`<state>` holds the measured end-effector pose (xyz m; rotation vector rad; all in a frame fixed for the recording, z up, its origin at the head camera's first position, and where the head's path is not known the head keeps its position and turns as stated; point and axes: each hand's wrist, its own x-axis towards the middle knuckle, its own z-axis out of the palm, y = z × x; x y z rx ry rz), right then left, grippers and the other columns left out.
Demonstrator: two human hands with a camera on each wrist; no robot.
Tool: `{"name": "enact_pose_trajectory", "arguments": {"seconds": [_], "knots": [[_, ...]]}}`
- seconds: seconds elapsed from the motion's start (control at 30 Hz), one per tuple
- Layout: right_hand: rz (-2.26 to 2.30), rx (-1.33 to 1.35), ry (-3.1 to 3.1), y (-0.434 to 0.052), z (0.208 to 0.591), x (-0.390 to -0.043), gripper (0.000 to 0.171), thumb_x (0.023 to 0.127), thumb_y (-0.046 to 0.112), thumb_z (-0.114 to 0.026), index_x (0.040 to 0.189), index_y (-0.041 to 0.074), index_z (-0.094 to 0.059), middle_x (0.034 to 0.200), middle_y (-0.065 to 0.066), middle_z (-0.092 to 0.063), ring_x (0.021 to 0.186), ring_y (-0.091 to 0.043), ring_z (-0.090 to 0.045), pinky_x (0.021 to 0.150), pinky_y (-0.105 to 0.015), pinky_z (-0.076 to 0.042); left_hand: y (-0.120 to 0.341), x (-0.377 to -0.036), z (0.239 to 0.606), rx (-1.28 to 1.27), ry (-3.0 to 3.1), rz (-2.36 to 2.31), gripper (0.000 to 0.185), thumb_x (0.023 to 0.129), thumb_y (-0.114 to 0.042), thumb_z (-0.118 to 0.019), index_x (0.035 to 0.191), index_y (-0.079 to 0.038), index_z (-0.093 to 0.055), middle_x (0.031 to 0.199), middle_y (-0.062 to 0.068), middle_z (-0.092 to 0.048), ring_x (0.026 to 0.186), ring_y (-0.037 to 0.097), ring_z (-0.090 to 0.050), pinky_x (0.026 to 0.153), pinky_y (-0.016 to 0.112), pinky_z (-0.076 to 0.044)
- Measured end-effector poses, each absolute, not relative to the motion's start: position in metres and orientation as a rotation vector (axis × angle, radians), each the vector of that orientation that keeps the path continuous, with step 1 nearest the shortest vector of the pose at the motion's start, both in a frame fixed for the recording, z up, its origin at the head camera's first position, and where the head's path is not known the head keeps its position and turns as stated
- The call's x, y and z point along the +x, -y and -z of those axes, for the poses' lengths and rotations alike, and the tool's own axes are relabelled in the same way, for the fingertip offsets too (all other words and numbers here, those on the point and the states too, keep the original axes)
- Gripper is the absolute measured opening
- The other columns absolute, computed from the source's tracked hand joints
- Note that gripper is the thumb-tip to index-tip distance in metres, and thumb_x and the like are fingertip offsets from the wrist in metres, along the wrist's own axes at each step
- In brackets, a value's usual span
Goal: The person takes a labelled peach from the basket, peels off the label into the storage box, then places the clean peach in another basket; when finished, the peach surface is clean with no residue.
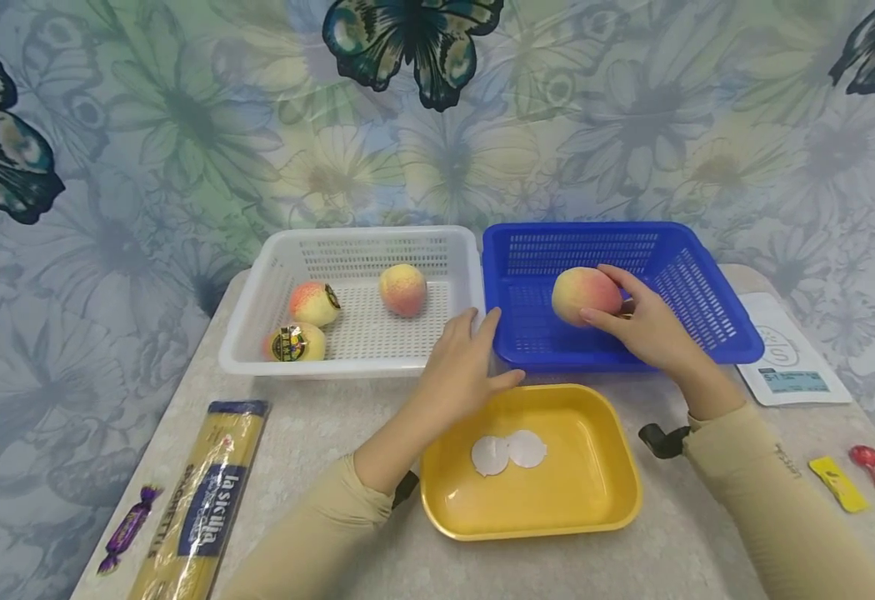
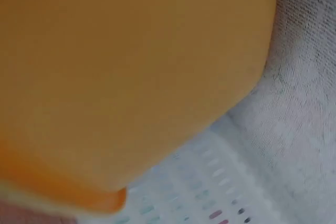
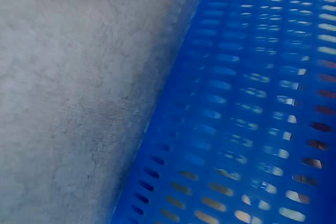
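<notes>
In the white basket I see three peaches, two of them bearing dark labels. The blue basket beside it has one peach within its rim, gripped between the thumb and fingers of the right hand; whether it touches the floor there, I can't tell. The yellow tray in front holds two white discs. The left hand, fingers loosely spread and gripping nothing, covers the white basket's near right corner. The right forearm crosses the blue rim. A scale sits right of the blue basket, with a lollipop and yellow packet nearer me. Spaghetti and a purple sweet lie at left.
</notes>
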<state>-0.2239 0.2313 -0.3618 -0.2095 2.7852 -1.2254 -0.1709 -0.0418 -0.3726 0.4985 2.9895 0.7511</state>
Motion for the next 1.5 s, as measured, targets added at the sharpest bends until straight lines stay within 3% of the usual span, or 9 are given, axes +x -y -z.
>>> {"name": "enact_pose_trajectory", "arguments": {"seconds": [0.07, 0.13, 0.27, 0.4, 0.8, 1.2, 1.5], "knots": [[1.172, -0.208, -2.792, -0.228, 0.365, -0.233, 0.086, 0.087, 0.058, -0.067, 0.157, 0.024, -0.028, 0.147, -0.015, -0.048, 0.117, -0.035, -0.060, 0.105, -0.053, -0.043, 0.040, -0.175, 0.375, 0.477, -3.005, -0.743, 0.091, 0.087, -0.055, -0.070, 0.156, -0.011, -0.029, 0.157, 0.024, -0.030, 0.146, 0.038, -0.030, 0.120, 0.050, -0.030], [1.138, -0.216, -2.798, -0.224, 0.369, -0.242, 0.086, 0.088, 0.055, -0.067, 0.157, 0.022, -0.028, 0.150, -0.017, -0.046, 0.122, -0.036, -0.058, 0.110, -0.058, -0.039, 0.039, -0.178, 0.378, 0.475, -3.026, -0.736, 0.090, 0.087, -0.056, -0.069, 0.155, -0.011, -0.032, 0.156, 0.025, -0.031, 0.145, 0.038, -0.031, 0.119, 0.050, -0.032], [1.105, -0.292, -2.809, -0.218, 0.376, -0.258, 0.082, 0.091, 0.044, -0.069, 0.156, 0.013, -0.030, 0.155, -0.017, -0.039, 0.132, -0.038, -0.048, 0.113, -0.057, -0.037, 0.039, -0.181, 0.381, 0.493, -3.045, -0.718, 0.088, 0.086, -0.059, -0.068, 0.153, -0.010, -0.038, 0.156, 0.025, -0.030, 0.146, 0.038, -0.031, 0.120, 0.050, -0.031], [1.035, -0.326, -2.822, -0.211, 0.383, -0.270, 0.083, 0.091, 0.042, -0.070, 0.155, 0.006, -0.030, 0.158, -0.020, -0.035, 0.143, -0.040, -0.037, 0.118, -0.058, -0.029, 0.040, -0.182, 0.383, 0.509, -3.057, -0.713, 0.088, 0.086, -0.060, -0.067, 0.152, -0.009, -0.040, 0.156, 0.024, -0.031, 0.146, 0.037, -0.032, 0.119, 0.049, -0.033], [0.921, -0.264, -2.821, -0.199, 0.400, -0.295, 0.079, 0.096, 0.029, -0.065, 0.154, -0.004, -0.022, 0.157, -0.029, -0.029, 0.144, -0.046, -0.031, 0.120, -0.058, -0.025, 0.040, -0.182, 0.387, 0.555, -3.091, -0.710, 0.087, 0.086, -0.059, -0.068, 0.150, -0.007, -0.042, 0.153, 0.026, -0.034, 0.143, 0.038, -0.036, 0.117, 0.049, -0.036], [0.891, -0.171, -2.799, -0.203, 0.398, -0.292, 0.089, 0.095, 0.033, -0.065, 0.154, -0.008, -0.014, 0.156, -0.033, -0.024, 0.143, -0.049, -0.029, 0.119, -0.060, -0.024, 0.039, -0.183, 0.386, 0.561, -3.092, -0.673, 0.087, 0.086, -0.060, -0.067, 0.150, -0.007, -0.042, 0.153, 0.025, -0.035, 0.142, 0.037, -0.036, 0.118, 0.047, -0.035], [0.805, -0.226, -2.852, -0.201, 0.390, -0.287, 0.084, 0.094, 0.031, -0.068, 0.154, -0.005, -0.022, 0.156, -0.030, -0.029, 0.143, -0.049, -0.029, 0.119, -0.062, -0.023, 0.040, -0.183, 0.385, 0.548, -3.094, -0.663, 0.087, 0.086, -0.060, -0.068, 0.150, -0.008, -0.042, 0.153, 0.024, -0.035, 0.142, 0.037, -0.036, 0.119, 0.046, -0.034]]}}
